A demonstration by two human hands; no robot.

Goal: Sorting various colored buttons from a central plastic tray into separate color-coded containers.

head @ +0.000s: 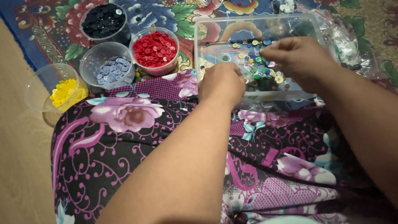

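You are looking at soft, even indoor light with rich colour and no hard shadows; glare glints off the clear plastic tray (304,25) and the crinkled bags (346,41) to its right; your near forearms blur slightly; the lower right corner falls dim.

We see both hands over a clear plastic tray (207,25) of mixed coloured buttons (261,70) — the left hand (222,85) curled at its near edge, the right hand (300,62) pinching above the pile. Left of the tray stand four clear cups — black buttons (103,20), red buttons (155,49), grey-blue buttons (111,70) and yellow buttons (64,92) — on a floral cloth (174,12).
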